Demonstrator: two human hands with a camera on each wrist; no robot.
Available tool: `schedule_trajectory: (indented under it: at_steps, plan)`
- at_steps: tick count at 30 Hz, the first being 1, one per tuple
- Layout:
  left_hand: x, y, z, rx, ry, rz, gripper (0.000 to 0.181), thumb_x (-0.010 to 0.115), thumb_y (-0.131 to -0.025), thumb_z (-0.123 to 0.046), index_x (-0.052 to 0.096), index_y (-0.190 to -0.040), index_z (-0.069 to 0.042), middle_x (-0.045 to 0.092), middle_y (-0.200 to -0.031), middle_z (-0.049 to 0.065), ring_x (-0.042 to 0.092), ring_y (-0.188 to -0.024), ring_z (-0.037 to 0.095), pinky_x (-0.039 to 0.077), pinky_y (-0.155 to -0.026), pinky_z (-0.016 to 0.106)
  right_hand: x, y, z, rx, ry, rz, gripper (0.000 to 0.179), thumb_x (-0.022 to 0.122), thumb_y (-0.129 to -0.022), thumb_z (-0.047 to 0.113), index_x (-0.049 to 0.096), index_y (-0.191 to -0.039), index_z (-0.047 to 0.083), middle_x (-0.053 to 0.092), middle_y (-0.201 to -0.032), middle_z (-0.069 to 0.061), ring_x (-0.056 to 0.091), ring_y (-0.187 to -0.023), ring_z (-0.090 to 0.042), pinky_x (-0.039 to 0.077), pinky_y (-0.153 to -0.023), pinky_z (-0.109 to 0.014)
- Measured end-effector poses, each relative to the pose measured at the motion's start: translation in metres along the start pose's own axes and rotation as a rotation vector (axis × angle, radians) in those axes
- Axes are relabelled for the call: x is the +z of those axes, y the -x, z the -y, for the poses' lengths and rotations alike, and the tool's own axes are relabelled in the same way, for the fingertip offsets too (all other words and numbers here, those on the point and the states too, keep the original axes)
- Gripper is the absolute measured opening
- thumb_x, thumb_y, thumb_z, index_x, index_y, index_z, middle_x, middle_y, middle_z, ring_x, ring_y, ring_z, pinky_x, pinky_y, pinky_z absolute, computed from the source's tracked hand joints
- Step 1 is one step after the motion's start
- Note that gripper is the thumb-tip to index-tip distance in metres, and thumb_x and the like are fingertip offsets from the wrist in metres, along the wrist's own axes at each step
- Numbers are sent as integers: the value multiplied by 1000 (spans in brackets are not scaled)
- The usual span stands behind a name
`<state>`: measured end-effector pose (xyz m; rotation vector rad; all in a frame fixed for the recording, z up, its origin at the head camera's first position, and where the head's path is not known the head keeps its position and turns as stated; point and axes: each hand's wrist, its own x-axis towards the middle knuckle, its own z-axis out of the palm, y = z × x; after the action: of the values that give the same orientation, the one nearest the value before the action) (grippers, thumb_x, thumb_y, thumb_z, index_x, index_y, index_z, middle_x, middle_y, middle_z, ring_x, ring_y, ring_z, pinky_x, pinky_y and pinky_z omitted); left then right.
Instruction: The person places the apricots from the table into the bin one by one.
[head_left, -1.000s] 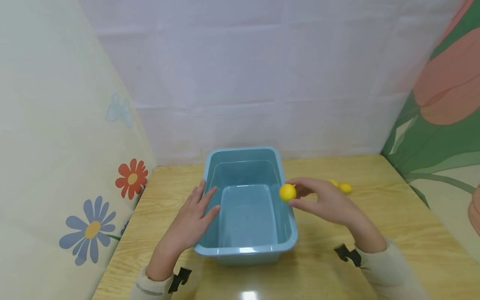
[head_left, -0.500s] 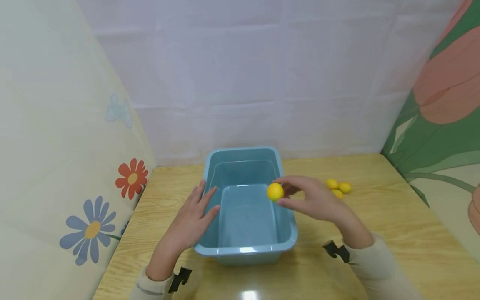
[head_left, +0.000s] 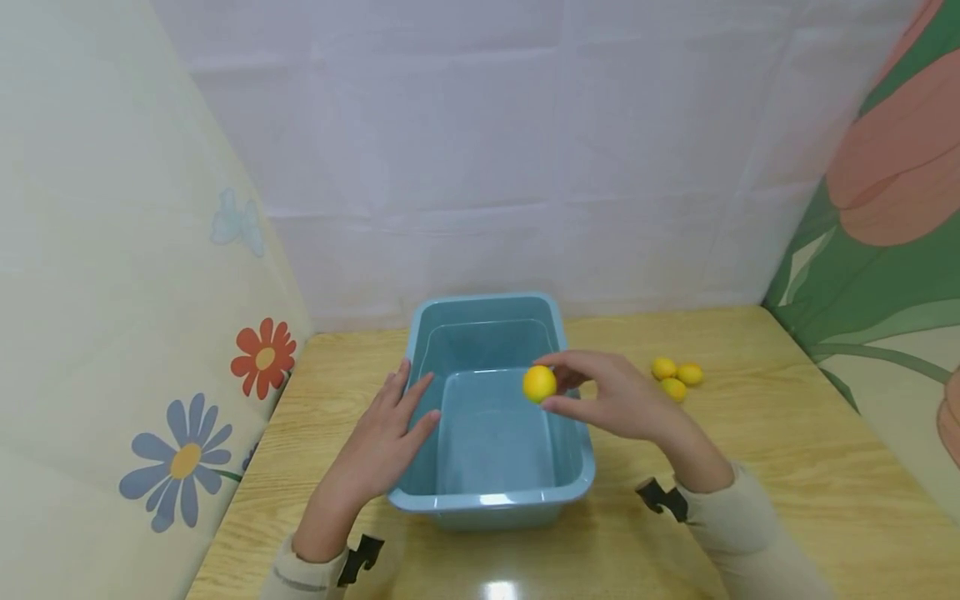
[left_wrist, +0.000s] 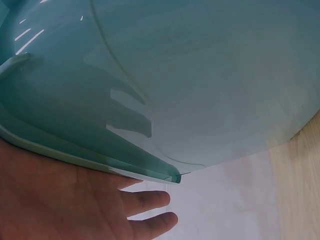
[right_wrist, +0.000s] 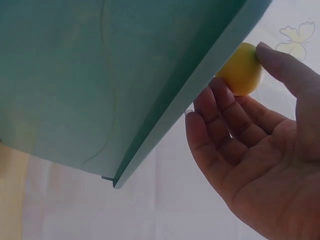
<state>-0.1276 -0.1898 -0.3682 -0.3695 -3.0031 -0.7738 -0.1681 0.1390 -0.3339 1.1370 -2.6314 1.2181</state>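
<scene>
In the head view my right hand (head_left: 618,396) pinches a small yellow lemon (head_left: 539,384) between thumb and fingers. It holds the fruit over the right side of a blue plastic basin (head_left: 480,502). From the right wrist view, the lemon (right_wrist: 242,70) is partly hidden by the basin's rim (right_wrist: 187,95), with the thumb on its far side. My left hand (head_left: 378,446) rests on the basin's left rim, fingers spread and fairly straight. The left wrist view has that palm (left_wrist: 65,195) against the outside of the basin wall (left_wrist: 200,75).
Three more yellow lemons (head_left: 673,389) lie close together on the wooden table (head_left: 750,417), right of the basin. A white cloth backdrop (head_left: 450,167) rises behind the table. Flower-printed panels (head_left: 90,292) border both sides.
My right hand has carried the lemon leftward, from the basin's right rim to over its inside. The three lemons on the table have come into full view. The left hand stays put.
</scene>
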Motion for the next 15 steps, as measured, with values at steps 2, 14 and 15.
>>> schedule_trajectory:
  at_steps: [2, 14, 15]
  plan:
    - [0, 0, 0, 0, -1, 1, 70, 35, -104, -62, 31, -161, -20, 6, -171, 10, 7, -155, 42, 27, -107, 77, 0, -1, 1, 1, -5, 1, 47, 78, -91, 25, 63, -133, 12, 70, -105, 11, 66, -93, -5, 58, -88, -40]
    - [0, 0, 1, 2, -3, 4, 68, 37, -105, -58, 30, -161, -19, 6, -171, 10, 8, -155, 43, 26, -108, 77, -2, 3, -6, 30, 7, -46, 51, 78, -91, 24, 61, -137, 11, 69, -106, 6, 67, -97, -10, 58, -89, -40]
    - [1, 0, 1, 2, -2, 5, 68, 37, -105, -58, 30, -161, -19, 5, -171, 10, 7, -155, 42, 25, -108, 76, -4, 4, -7, 34, 8, -53, 50, 78, -91, 25, 61, -136, 11, 70, -106, 6, 67, -97, -10, 58, -89, -40]
